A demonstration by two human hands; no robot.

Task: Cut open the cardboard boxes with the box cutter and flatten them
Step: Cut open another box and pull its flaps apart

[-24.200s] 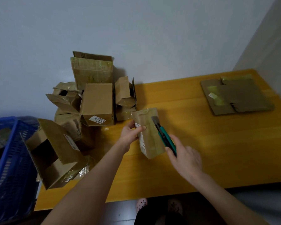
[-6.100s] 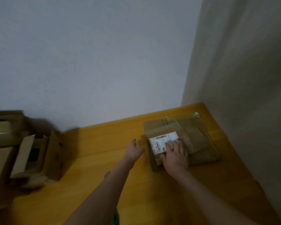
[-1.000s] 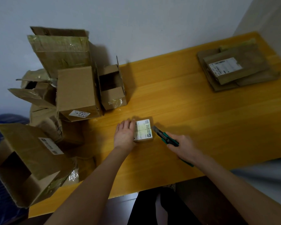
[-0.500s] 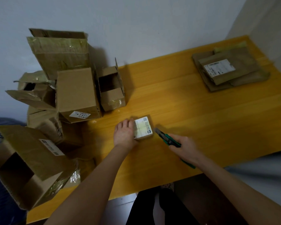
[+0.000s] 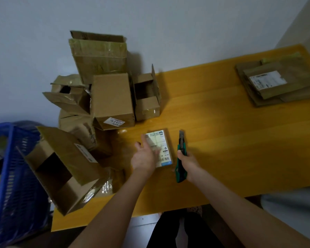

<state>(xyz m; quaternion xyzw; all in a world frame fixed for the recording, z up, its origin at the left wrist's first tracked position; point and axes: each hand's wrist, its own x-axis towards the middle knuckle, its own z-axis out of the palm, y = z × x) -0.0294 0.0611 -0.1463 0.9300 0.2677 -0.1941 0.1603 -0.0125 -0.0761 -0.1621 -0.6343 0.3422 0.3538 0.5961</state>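
Right hand (image 5: 188,164): grip curled round green handle of box cutter (image 5: 182,146), blade out, pointing away from body, just right of small box (image 5: 162,145), not touching it. Left hand (image 5: 144,157): grip spread, straight fingers lying over left part of small box, blurred. Small box flat on worktop (image 5: 231,149), white label up, between both hands. Left, near edge: large open box (image 5: 61,167) beside blue crate (image 5: 11,176). Beyond: pile of opened boxes (image 5: 111,97) against wall. Far right: flattened stack (image 5: 276,83)
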